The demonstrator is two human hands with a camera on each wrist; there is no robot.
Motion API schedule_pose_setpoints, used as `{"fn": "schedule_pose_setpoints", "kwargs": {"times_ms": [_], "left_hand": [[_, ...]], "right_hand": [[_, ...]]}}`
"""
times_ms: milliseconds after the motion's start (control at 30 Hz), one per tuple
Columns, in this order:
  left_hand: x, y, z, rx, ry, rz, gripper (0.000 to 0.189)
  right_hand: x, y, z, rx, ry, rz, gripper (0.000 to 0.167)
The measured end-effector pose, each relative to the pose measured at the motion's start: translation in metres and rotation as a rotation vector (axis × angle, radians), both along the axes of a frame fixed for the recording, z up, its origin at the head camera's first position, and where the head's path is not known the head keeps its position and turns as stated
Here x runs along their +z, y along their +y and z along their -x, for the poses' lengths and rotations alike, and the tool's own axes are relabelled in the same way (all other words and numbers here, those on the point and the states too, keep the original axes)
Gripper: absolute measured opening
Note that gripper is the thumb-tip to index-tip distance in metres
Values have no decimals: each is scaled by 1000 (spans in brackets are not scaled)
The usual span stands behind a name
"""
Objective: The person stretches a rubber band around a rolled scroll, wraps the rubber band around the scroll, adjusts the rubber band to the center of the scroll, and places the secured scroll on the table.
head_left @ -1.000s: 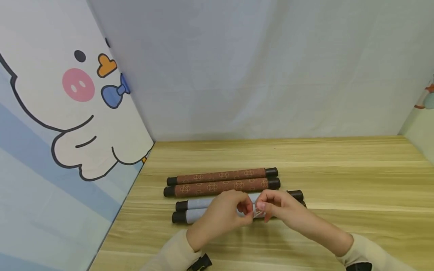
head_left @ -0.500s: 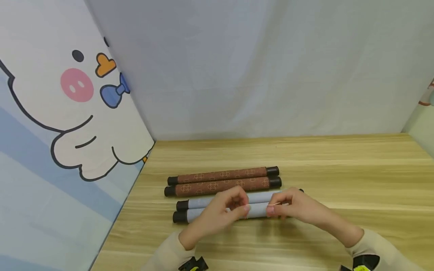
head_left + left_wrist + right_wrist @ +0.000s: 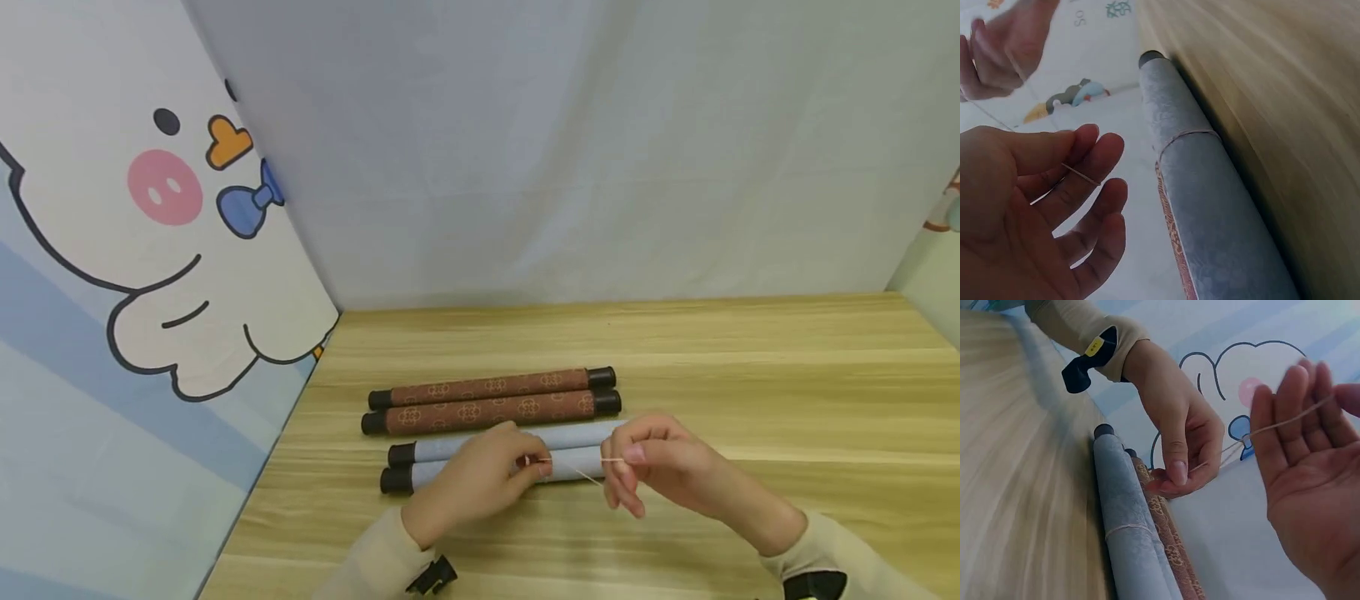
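Two pale blue rolled scrolls with black end knobs lie side by side; the nearer scroll is partly behind my hands. A thin pale string is stretched between the two hands just over it. With thumb and fingertips, my left hand pinches one part of the string. My right hand pinches the other part by its thumb, its other fingers fairly straight in the right wrist view. Another loop of string circles the blue roll. The right knobs of the blue scrolls are hidden behind my right hand in the head view.
Two brown patterned scrolls, the nearer one beside the far blue scroll, lie behind on the wooden table. A grey-white curtain hangs at the back, and a cartoon-printed sheet stands on the left.
My hands, close together at first, have moved apart, the right one going rightward and turning its palm. The string between them has come into clearer view. The scrolls stay put.
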State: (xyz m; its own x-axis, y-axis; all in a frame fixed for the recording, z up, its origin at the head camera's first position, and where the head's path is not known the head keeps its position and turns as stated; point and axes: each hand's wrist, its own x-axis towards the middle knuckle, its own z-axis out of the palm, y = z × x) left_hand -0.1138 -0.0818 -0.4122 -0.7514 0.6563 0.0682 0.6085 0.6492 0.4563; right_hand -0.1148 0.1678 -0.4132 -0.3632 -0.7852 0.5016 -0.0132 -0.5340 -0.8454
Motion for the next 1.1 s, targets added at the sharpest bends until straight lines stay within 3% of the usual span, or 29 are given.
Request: {"fn": "schedule_pose_setpoints", "kwargs": {"times_ms": [67,200,300,367,400,500,567,600,667,733,833,900,933,1000,1100], "left_hand": [[1,-2,1,28,78,-5,10],[4,-2,-2,3,309,-125,8],[10,6,-10,-128,552,-158,7],[12,15,-19,-237,689,-103,9],[13,19,-24,-293,748,-56,10],[12,31,-42,-433,804,75,11],[9,37,-50,-501,818,131,16],[8,39,-52,-525,787,128,17],[7,39,-52,-530,762,89,16],[8,33,-47,-496,791,52,12],[13,18,-34,-397,776,30,6],[15,9,-25,-351,761,69,7],[15,5,-21,-341,736,88,7],[12,3,-14,-358,679,101,5],[5,6,-9,-440,639,58,5]], "right_hand": [[2,-1,-3,18,54,-129,29],[7,-4,-11,-120,123,-630,34],[15,-7,-12,-314,248,-928,24],[23,-11,-10,-468,354,-1050,18],[27,-13,-9,-546,390,-1104,27],[36,-21,-5,-731,430,-1201,52],[38,-27,-4,-785,393,-1203,58],[38,-30,-5,-798,396,-1198,58],[34,-34,-11,-824,462,-1197,53],[30,-36,-21,-857,602,-1223,51],[22,-35,-37,-907,880,-1289,36],[19,-35,-47,-858,1022,-1270,31],[18,-35,-50,-807,1069,-1233,28],[18,-38,-55,-694,1124,-1050,20],[18,-43,-55,-535,1092,-690,8]]}}
